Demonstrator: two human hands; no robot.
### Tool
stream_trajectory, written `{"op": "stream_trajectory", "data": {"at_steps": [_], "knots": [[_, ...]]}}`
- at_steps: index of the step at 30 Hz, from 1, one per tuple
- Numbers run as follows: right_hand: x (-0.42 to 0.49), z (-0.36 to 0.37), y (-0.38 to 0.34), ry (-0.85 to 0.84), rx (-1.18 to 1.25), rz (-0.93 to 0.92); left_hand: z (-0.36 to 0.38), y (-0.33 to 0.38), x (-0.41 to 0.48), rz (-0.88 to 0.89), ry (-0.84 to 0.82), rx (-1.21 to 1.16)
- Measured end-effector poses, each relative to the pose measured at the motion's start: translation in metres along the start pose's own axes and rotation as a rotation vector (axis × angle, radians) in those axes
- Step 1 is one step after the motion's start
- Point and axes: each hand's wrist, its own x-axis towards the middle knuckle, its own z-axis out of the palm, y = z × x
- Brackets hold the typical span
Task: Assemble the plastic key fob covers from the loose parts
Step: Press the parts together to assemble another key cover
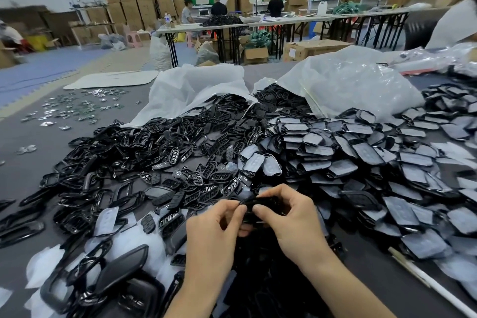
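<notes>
Both hands' fingers point(237, 210) hide cover point(260, 201) (blurred).

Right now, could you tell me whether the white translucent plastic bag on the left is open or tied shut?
Open. The white translucent plastic bag lies with its mouth spread wide, and glossy black plastic frames spill out onto the grey table.

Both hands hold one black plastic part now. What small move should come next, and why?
Probably press the pieces together until they seat. The left hand and right hand both pinch the glossy black plastic key fob piece between fingertips above the grey table; whether it is already closed is hidden.
</notes>
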Motion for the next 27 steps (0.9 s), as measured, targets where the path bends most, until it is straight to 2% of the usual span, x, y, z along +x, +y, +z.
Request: {"op": "stream_trajectory", "data": {"at_steps": [5, 11, 17, 23, 27], "knots": [[0.0043, -0.0062, -0.0034, -0.088, 0.038, 0.039, -0.0025, -0.0026, 0.0002, -0.002, -0.044, 0.013], [0.0040, -0.0064, -0.0041, -0.155, -0.017, 0.007, -0.0034, -0.0067, 0.0054, -0.088, -0.165, -0.174], [0.0023, -0.0061, -0.0020, -0.115, -0.060, -0.006, -0.0041, -0.0004, 0.0019, -0.040, -0.152, -0.101], [0.0025, -0.0041, -0.0010, -0.164, 0.071, 0.054, -0.0034, 0.0010, 0.0018, -0.042, -0.052, -0.086], [0.0021, -0.0022, 0.0001, -0.106, 0.030, 0.069, -0.0045, 0.0025, 0.0010, -0.012, -0.104, 0.019]]}}
